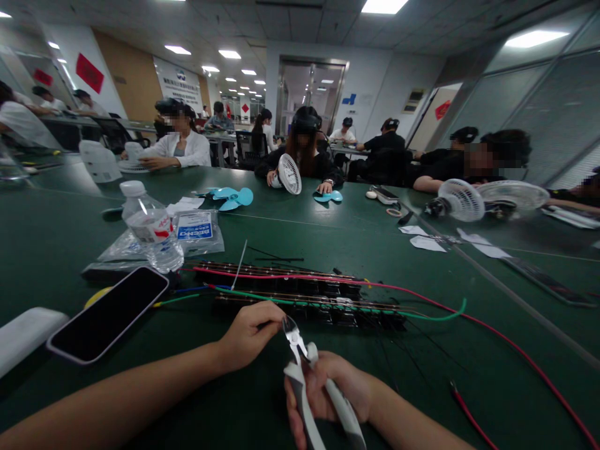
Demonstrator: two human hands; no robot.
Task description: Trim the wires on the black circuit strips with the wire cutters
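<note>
My right hand (342,381) is closed around the side cutters (295,340), which have grey-and-white handles, spread apart. Their jaws point away from me, up against the fingertips of my left hand (250,334). That hand is closed in a pinch, and what it holds, if anything, is too small to make out. Just beyond both hands lie two long black slotted strips (323,310), side by side. A red wire (398,289) and a green wire (435,318) run along them. A pale cable tie (241,262) sticks up from the strips.
On the left are a phone (110,315), a white object (30,334), a water bottle (152,228) and plastic bags (201,234). A short red cable (471,415) lies at right. Across the green table (281,231), people handle fan parts (289,175).
</note>
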